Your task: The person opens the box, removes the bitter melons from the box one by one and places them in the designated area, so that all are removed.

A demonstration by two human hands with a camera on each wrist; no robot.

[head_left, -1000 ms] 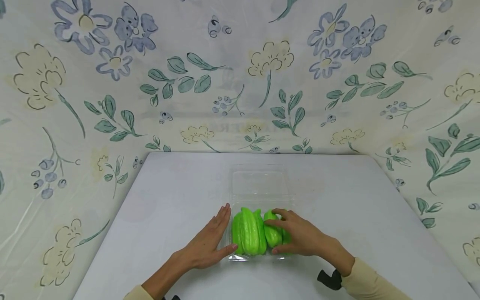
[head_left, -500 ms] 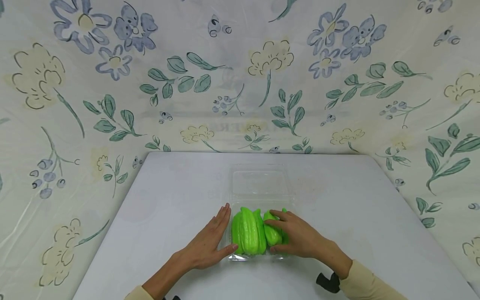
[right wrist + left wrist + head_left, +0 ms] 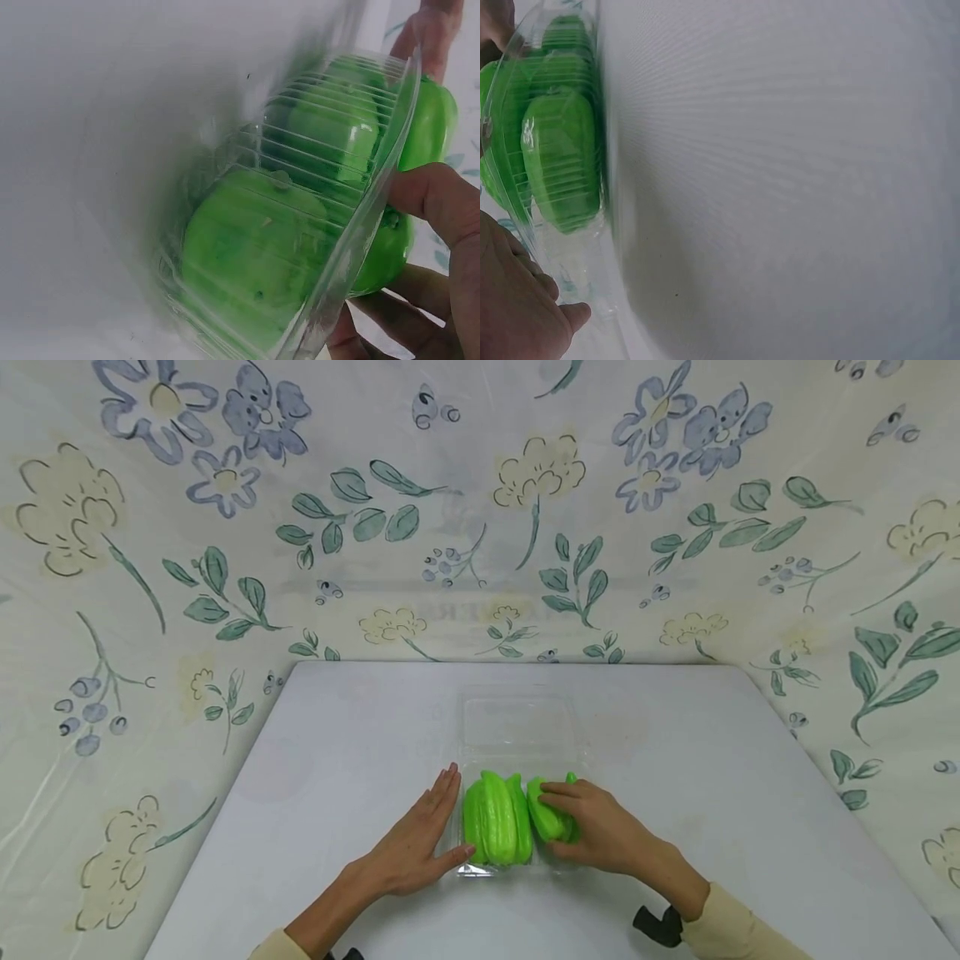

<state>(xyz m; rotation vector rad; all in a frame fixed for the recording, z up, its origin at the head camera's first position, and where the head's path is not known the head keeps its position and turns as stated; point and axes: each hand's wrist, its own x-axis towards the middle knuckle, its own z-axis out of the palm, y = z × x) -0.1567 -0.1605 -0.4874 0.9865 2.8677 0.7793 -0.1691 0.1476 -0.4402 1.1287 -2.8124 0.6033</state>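
Note:
A clear plastic clamshell box (image 3: 517,720) lies with its lid folded back. In its left part sit bright green ridged fruits (image 3: 497,818), side by side. My left hand (image 3: 416,843) lies along the box's left side, fingers straight and thumb near the front corner. My right hand (image 3: 611,827) grips a green ridged fruit (image 3: 546,812) at the box's right end, thumb on the near side. That fruit leans at an angle. Another green tip (image 3: 572,777) shows behind the right fingers. Through the ribbed wall in the right wrist view, a green fruit (image 3: 247,247) rests low in the box.
The box stands near the middle of a white table (image 3: 360,727). A patterned floral cloth (image 3: 480,527) hangs behind and beside it. A black strap piece (image 3: 658,927) sits by the right sleeve.
The fruit under my right hand has tilted, and the right fingers have drawn in around it. My left hand stays in place at the box's side. The head view has shifted slightly.

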